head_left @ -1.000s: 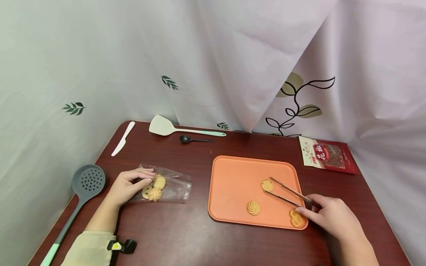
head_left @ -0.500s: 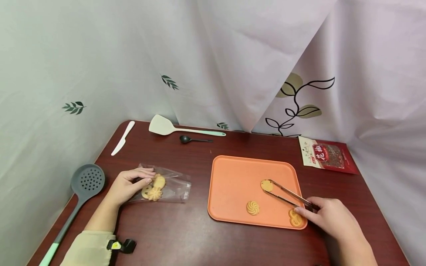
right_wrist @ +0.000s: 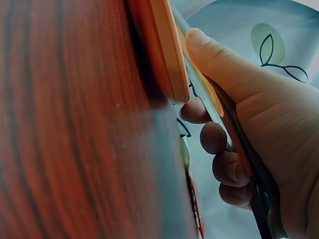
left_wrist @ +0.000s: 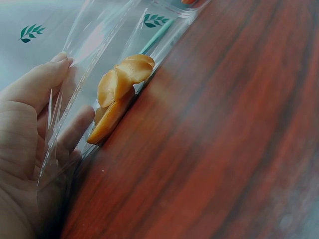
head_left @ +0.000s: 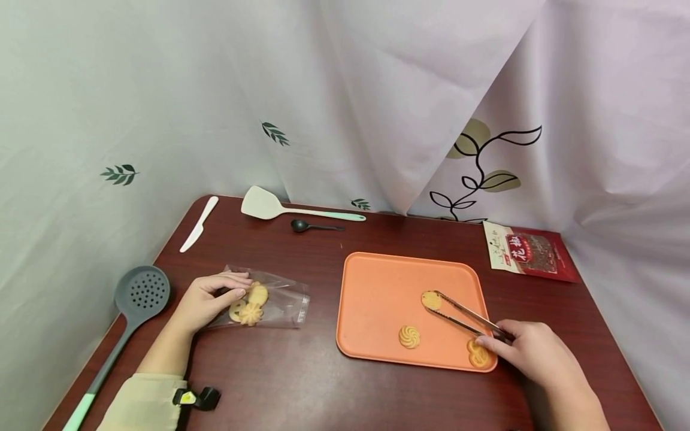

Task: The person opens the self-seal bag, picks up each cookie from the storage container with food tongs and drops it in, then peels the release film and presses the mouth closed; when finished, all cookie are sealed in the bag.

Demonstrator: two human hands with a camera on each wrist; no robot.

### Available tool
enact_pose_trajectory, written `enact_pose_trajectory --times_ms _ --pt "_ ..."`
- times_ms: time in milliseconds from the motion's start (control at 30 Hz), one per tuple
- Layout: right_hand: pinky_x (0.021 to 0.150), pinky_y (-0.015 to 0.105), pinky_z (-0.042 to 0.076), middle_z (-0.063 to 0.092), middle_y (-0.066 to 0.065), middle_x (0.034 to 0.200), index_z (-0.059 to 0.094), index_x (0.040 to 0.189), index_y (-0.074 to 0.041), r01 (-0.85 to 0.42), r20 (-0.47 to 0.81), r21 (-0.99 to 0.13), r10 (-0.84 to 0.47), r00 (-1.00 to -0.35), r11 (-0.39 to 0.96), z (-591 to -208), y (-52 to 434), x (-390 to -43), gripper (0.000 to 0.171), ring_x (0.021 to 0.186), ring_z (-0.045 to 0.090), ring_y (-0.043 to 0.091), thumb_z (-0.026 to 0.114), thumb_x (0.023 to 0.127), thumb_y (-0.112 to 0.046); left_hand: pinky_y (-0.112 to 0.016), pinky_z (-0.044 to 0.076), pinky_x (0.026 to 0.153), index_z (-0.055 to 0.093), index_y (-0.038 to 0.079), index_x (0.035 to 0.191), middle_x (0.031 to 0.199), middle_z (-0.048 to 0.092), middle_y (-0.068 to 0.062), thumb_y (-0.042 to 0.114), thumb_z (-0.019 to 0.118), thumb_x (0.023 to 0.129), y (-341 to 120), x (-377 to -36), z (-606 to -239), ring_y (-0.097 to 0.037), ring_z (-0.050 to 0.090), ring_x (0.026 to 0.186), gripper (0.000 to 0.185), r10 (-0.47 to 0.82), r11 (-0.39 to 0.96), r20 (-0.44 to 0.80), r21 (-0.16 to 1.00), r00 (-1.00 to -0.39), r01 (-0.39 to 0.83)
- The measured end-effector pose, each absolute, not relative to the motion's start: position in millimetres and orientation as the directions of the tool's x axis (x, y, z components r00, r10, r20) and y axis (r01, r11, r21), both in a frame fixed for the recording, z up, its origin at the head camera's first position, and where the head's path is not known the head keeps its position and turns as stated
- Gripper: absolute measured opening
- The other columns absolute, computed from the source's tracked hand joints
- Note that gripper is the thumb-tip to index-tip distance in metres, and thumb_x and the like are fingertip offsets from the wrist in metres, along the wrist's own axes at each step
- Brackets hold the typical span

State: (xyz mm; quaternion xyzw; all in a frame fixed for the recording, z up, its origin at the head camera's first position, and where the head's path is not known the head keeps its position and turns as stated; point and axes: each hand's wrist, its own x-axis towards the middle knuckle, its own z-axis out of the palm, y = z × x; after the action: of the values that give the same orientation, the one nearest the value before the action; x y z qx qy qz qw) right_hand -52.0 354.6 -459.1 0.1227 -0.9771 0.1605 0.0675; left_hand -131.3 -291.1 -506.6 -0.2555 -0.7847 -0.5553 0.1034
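The right hand point(head_left: 530, 353) grips a pair of metal tongs point(head_left: 465, 312) by their rear end, fingers curled round the two arms, at the near right corner of an orange tray point(head_left: 377, 287). The tongs reach up and to the left across the tray, and their tips sit on either side of a round cookie point(head_left: 431, 299) that lies on the tray's right half; whether the tips are pressing the cookie or only beside it cannot be told. A swirl-shaped cookie point(head_left: 409, 337) lies on the tray nearer the front edge, and a third cookie point(head_left: 477, 354) lies in the near right corner, just under the fingers of the right hand. The left hand point(head_left: 207, 299) rests on the dark red table point(head_left: 302, 383) to the left of the tray, pinching the edge of a clear plastic bag point(head_left: 283, 302) between thumb and fingers. Several cookies in the bag point(head_left: 249, 305) lie bunched just beside the fingertips; the left wrist view shows them stacked against each other inside the film. Along the far edge of the table lie a white knife point(head_left: 199, 224), a white spatula point(head_left: 293, 208) and a small black spoon point(head_left: 315, 226). A grey slotted spoon point(head_left: 141, 293) lies to the left of the left hand, and a red packet point(head_left: 530, 251) sits at the far right.
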Motion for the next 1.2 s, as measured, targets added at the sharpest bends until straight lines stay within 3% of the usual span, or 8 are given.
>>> enact_pose_trajectory --times_ms 500,733,933,1200 --pt "0.051 0.024 0.032 0.039 -0.023 0.06 0.066 0.083 -0.028 -0.271 0.25 -0.334 -0.193 -0.949 0.903 -461.9 351.5 -53.1 0.026 0.057 0.04 -0.001 0.091 0.087 -0.035 -0.018 0.047 0.107 0.082 -0.002 0.1 0.105 0.079 -0.018 -0.025 0.075 0.082 -289.6 -131.2 -505.1 -0.008 0.071 0.116 0.03 0.28 0.266 0.448 0.814 -0.849 0.517" --pt "0.051 0.03 0.035 0.043 -0.021 0.061 0.07 0.089 -0.023 -0.258 0.262 -0.28 -0.185 -0.947 0.925 -458.8 349.6 -55.1 0.021 0.058 0.042 0.003 0.086 0.091 -0.037 -0.019 0.049 0.105 0.082 0.0 0.1 0.105 0.079 -0.019 -0.024 0.075 0.083 -290.0 -131.3 -505.5 -0.01 0.071 0.117 0.031 0.285 0.26 0.44 0.82 -0.851 0.511" --pt "0.05 0.041 0.043 0.054 -0.017 0.066 0.074 0.095 -0.018 -0.261 0.34 -0.226 -0.175 -0.924 0.939 -456.5 349.2 -55.1 0.025 0.058 0.051 0.01 0.088 0.088 -0.037 -0.019 0.049 0.105 0.083 0.001 0.101 0.105 0.079 -0.02 -0.024 0.075 0.083 -290.1 -132.5 -506.1 -0.012 0.071 0.118 0.032 0.289 0.258 0.441 0.819 -0.85 0.513" --pt "0.046 0.035 0.042 0.057 -0.021 0.069 0.075 0.094 -0.02 -0.374 0.441 -0.193 -0.261 -0.859 0.907 -460.7 336.8 -57.7 0.028 0.058 0.047 0.002 0.092 0.082 -0.039 -0.019 0.049 0.105 0.083 0.0 0.101 0.106 0.079 -0.021 -0.024 0.075 0.083 -290.0 -131.3 -505.6 -0.013 0.071 0.119 0.031 0.288 0.26 0.441 0.818 -0.85 0.513"
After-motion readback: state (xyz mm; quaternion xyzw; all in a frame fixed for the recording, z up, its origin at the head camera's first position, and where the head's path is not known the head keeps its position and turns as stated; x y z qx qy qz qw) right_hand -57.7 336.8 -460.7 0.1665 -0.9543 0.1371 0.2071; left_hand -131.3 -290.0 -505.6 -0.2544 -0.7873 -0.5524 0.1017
